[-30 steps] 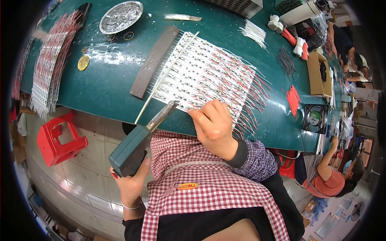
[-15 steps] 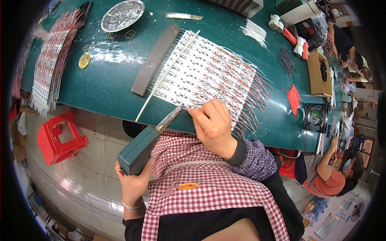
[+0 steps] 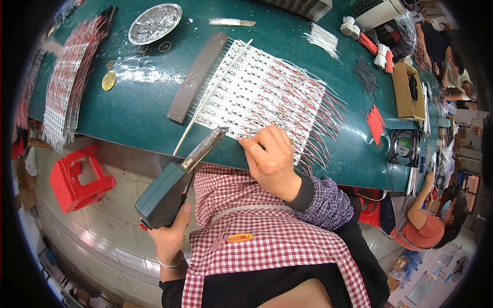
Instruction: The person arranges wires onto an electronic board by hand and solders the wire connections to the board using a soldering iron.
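My left hand [image 3: 172,233] is wrapped round the dark green body of a soldering gun [image 3: 164,195]. Its long metal barrel slants up to the near left corner of a sheet of white circuit boards [image 3: 233,84], the tip just over that edge. Beside the tip, my right hand [image 3: 272,161] pinches a thin wire, of which only a tiny reddish end shows at the fingertips. Red, black and white wires [image 3: 308,105] fan out over the sheet's right half. A pale thin rod [image 3: 213,90] lies along its left side, next to a brown bar [image 3: 197,77].
Finished-looking wired strips [image 3: 69,84] hang over the table's left edge. A metal bowl [image 3: 132,32] and a yellow round sponge [image 3: 109,80] are farther back. Wire bundles [image 3: 376,124], a cardboard box [image 3: 405,92] and a fan [image 3: 403,148] are at right. A co-worker [image 3: 421,226] sits beyond; a red stool [image 3: 77,179] stands left.
The soldering gun has drawn back to the left and tilted lower, its tip now apart from my right fingertips. My right hand has stayed almost in place.
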Available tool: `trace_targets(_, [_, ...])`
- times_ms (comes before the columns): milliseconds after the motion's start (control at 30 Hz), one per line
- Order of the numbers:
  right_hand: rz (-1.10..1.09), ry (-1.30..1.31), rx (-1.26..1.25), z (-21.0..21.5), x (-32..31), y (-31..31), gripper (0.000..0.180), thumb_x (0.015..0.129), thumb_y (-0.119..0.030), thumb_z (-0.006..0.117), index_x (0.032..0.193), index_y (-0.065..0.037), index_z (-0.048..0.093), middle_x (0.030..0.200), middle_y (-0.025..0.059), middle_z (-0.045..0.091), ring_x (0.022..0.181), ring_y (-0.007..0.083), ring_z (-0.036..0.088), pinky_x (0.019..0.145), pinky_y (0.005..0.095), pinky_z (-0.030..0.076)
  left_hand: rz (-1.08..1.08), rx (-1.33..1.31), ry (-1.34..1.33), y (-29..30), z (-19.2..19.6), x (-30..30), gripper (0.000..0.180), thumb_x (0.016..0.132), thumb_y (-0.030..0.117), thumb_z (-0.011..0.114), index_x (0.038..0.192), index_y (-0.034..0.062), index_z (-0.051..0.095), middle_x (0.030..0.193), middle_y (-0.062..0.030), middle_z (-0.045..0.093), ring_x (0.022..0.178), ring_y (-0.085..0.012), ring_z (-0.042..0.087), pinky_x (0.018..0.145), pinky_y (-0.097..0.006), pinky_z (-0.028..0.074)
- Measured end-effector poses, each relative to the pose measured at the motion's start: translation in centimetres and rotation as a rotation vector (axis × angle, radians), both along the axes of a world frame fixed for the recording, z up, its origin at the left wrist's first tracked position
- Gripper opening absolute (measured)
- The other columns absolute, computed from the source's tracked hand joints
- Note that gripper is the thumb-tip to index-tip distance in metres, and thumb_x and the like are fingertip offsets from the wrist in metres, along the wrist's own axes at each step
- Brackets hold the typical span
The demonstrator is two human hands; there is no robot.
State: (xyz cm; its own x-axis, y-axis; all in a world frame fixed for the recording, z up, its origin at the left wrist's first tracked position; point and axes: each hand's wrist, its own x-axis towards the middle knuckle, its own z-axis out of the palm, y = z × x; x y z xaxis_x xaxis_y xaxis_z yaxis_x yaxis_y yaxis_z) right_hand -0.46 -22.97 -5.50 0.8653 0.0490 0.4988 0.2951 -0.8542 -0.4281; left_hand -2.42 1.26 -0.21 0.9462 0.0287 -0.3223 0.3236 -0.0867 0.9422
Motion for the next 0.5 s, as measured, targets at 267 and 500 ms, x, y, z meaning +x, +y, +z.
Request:
trace_targets(267, [-0.01,0.002,0.004,0.0,-0.1,0.0,0.017,0.073,-0.002,0.065,0.089,-0.005,0.066,0.076,0.0051,0.048,0.076,0.0229,0.05,0.068,0.0354,0.039,-0.042,0.035,-0.06,-0.1,-0.4,-0.3,0.032,0.079,-0.007,0.067,0.111,-0.0047,0.063,0.09,-0.0088,0.065,0.057,-0.0082,0.053,0.05,-0.021,0.041])
trace_targets(500, [-0.005,-0.005,0.026,-0.1,-0.1,0.1,0.017,0.073,-0.002,0.066,0.09,-0.005,0.066,0.078,0.0052,0.049,0.078,0.023,0.05,0.068,0.0356,0.039,-0.153,0.111,-0.104,0.5,-1.8,-0.4,0.029,0.08,-0.005,0.068,0.109,-0.0027,0.064,0.085,-0.0051,0.064,0.057,-0.0069,0.053,0.05,-0.021,0.04])
